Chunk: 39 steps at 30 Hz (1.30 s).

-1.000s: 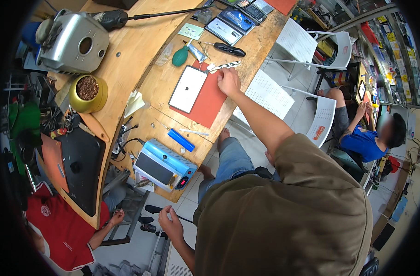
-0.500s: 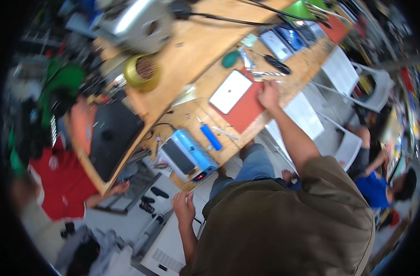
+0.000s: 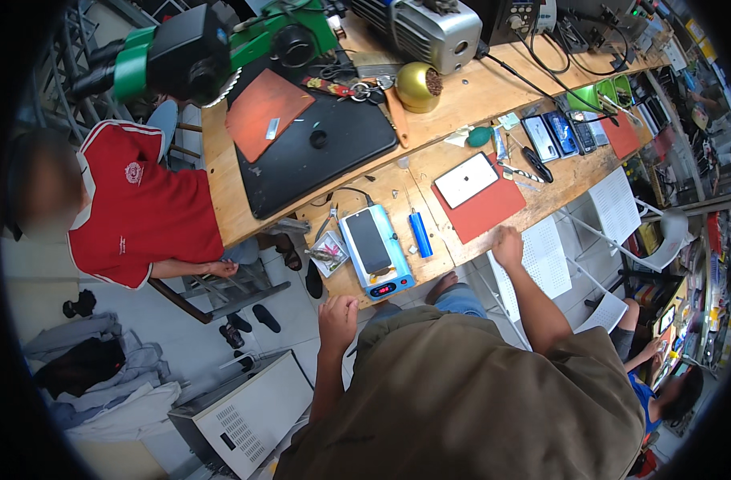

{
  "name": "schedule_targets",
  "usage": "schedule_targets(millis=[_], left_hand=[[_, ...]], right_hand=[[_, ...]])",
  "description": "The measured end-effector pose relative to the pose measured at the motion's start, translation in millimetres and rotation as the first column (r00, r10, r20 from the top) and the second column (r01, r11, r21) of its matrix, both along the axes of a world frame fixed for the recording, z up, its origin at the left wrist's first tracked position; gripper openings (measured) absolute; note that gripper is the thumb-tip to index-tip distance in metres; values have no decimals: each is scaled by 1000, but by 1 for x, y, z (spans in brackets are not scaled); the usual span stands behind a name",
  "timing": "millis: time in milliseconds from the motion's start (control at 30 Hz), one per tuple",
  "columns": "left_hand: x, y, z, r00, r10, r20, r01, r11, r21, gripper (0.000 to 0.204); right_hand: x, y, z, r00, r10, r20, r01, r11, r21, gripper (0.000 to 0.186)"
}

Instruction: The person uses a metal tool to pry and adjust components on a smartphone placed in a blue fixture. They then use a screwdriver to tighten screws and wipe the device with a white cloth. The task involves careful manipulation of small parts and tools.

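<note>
While the right hand (image 3: pixel 507 246) is at the front edge of the desk (image 3: pixel 443 244), the white tablet (image 3: pixel 466 180) lies ahead of it and somewhat to its left, flat on the orange mat (image 3: pixel 493 210). The long axis of the tablet runs obliquely, from near left to far right. The right hand is clearly the nearer one, and the front part of the mat comes between it and the tablet.

The fingers of the right hand are bent and close together; its palm is hidden, so I cannot tell whether it holds something, or whether it touches the wood. The left hand (image 3: pixel 338 322) is well apart from the tablet, just before the blue machine (image 3: pixel 400 260) which carries a dark phone (image 3: pixel 369 242). Its fingers are loosely curled, with a narrow shape, and I cannot tell what is inside.

About the edges, only a thin strip of wood separates the mat from the front of the desk, and beyond this edge is a white chair (image 3: pixel 545 256). On the left, a wider strip of wood lies between the mat and the blue tool (image 3: pixel 420 234). Behind the tablet, the green blower (image 3: pixel 479 137) limits the room, and the black-handled tool (image 3: pixel 535 164) does so at the right.
</note>
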<state>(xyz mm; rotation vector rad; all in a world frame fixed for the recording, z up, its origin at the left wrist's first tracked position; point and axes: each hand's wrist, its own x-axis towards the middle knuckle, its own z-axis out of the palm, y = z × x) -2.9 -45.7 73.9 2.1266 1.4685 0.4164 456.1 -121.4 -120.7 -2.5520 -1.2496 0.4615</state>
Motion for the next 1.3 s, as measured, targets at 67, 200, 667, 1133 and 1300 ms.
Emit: schedule_targets(millis=[67, 200, 667, 1133, 1300], left_hand=[[-2, 8, 17, 999, 41, -5, -42, 999, -28, 9], [6, 69, 83, 947, 0, 322, -131, 914, 385, 6], [49, 326, 156, 945, -313, -95, 302, 726, 617, 19], [17, 44, 61, 728, -429, 535, 647, 687, -331, 15], [-17, 26, -1, 814, 22, 581, 481, 535, -695, 13]], right_hand=[[-26, -23, -5, 1000, -3, -10, 3, 999, 40, 42], [-94, -76, -21, 976, 117, -185, -135, 987, -87, 35], [-234, -156, 17, 837, -116, -535, 2, 978, -209, 42], [-304, -75, 203, 502, 75, -862, 521, 768, 371, 26], [-312, -38, 197, 498, 139, -856, 279, 909, 310, 20]])
